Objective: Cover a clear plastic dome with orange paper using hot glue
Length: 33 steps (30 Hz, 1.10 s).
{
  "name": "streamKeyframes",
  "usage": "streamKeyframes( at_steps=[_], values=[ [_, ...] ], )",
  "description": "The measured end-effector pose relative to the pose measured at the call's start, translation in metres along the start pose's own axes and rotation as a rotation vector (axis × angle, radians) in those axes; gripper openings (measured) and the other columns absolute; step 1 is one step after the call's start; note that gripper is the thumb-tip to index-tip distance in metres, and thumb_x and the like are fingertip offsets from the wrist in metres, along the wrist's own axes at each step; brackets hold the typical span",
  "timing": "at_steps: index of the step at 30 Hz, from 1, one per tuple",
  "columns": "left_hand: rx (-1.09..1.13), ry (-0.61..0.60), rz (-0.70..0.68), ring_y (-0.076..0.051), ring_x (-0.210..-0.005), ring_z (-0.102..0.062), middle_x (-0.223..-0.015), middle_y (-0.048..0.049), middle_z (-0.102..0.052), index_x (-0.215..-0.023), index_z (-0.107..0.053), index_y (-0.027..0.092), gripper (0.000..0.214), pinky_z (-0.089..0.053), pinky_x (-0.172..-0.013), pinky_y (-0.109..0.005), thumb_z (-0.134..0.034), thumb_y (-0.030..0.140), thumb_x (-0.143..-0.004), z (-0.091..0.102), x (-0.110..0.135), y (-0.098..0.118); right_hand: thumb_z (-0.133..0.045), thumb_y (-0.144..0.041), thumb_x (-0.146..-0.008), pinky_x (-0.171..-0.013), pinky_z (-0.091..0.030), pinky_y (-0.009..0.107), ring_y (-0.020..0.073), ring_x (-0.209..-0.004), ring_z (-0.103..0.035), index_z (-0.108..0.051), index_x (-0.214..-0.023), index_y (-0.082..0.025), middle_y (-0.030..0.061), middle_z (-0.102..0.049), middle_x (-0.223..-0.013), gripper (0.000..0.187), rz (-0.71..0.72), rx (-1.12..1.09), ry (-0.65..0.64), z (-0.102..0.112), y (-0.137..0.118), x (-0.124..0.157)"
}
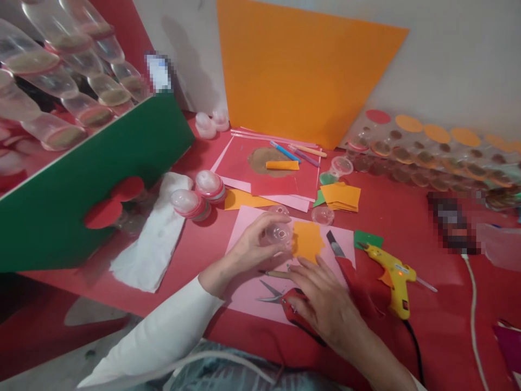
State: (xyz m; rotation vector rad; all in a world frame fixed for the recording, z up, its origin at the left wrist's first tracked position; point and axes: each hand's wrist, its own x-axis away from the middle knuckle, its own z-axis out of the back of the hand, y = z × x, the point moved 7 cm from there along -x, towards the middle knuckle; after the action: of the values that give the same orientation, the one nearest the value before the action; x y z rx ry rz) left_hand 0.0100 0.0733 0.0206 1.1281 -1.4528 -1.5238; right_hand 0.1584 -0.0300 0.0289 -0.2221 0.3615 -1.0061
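The left hand (252,247) reaches in from the lower left, its forearm in a white sleeve and the wrist bent slightly upward. Its fingers and thumb curl round a small clear plastic cup (279,233), gripping it by the sides just above the pink sheet (244,296). The cup sits right at the left edge of an orange paper piece (308,240) that lies on the sheet.

The right hand (325,301) comes in from the lower right and lies palm down and low over the sheet. Its fingers are stretched out and loosely spread, closed on nothing that can be seen. The fingertips point up and left and reach the lower edge of the orange piece. The palm covers the red handles of a pair of scissors (271,290), whose blades stick out to the left. A thin pencil (272,273) lies just above the blades with one end at the fingertips; whether they press on it cannot be told.

A craft knife (336,244) lies just right of the orange piece, blade pointing up. Further right on the red bench (427,239) are a green scrap (368,239) and a yellow glue gun (394,277) with its black cord. Behind the sheet stand another clear cup (323,215) and a stack of orange squares (341,196). A white cloth (150,244) lies to the left beside two pink-banded lidded cups (199,195), below a slanting green board (93,179).
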Motion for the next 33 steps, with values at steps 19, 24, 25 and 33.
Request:
streamKeyframes(
  at_steps=[19, 24, 25, 33],
  values=[
    [-0.016, 0.013, 0.004, -0.031, -0.126, -0.063, -0.132, -0.0111, -0.071, -0.120, -0.074, 0.026, 0.047, -0.049, -0.108, -0.042, -0.088, 0.039, -0.078, 0.003, 0.001, 0.001, -0.053, -0.022, -0.105, -0.117, -0.045, 0.056, 0.0261, -0.114, -0.074, -0.072, -0.120, -0.019, 0.0112, -0.081, -0.116, 0.024, -0.019, -0.076, 0.046, 0.003, -0.006, -0.015],
    [0.055, 0.027, 0.087, -0.033, -0.128, -0.062, -0.133, -0.0108, -0.070, -0.121, -0.074, 0.026, 0.050, -0.047, -0.113, -0.045, -0.090, 0.039, -0.076, 0.002, 0.004, -0.004, -0.050, -0.026, -0.106, -0.083, -0.062, 0.034, 0.0204, -0.085, -0.075, -0.068, -0.095, -0.024, 0.0054, -0.077, -0.088, 0.021, -0.119, -0.094, 0.290, 0.044, 0.020, 0.013],
    [0.082, 0.022, 0.102, -0.032, -0.126, -0.063, -0.131, -0.0105, -0.071, -0.121, -0.074, 0.026, 0.050, -0.049, -0.110, -0.045, -0.090, 0.040, -0.076, 0.001, 0.005, -0.005, -0.051, -0.029, -0.106, -0.074, -0.061, 0.031, 0.0200, -0.080, -0.074, -0.066, -0.092, -0.025, 0.0051, -0.075, -0.086, 0.022, -0.212, -0.054, 0.319, 0.053, 0.034, 0.024],
    [0.338, -0.032, 0.165, -0.028, -0.110, -0.066, -0.128, -0.0105, -0.067, -0.112, -0.074, 0.024, 0.044, -0.064, -0.081, -0.036, -0.091, 0.042, -0.075, -0.014, 0.006, 0.000, -0.042, -0.092, -0.083, -0.068, -0.058, 0.045, 0.0315, -0.078, -0.072, -0.062, -0.093, -0.022, 0.0146, -0.073, -0.090, 0.074, -1.016, 0.103, 0.362, 0.073, 0.153, 0.142]
  ],
)
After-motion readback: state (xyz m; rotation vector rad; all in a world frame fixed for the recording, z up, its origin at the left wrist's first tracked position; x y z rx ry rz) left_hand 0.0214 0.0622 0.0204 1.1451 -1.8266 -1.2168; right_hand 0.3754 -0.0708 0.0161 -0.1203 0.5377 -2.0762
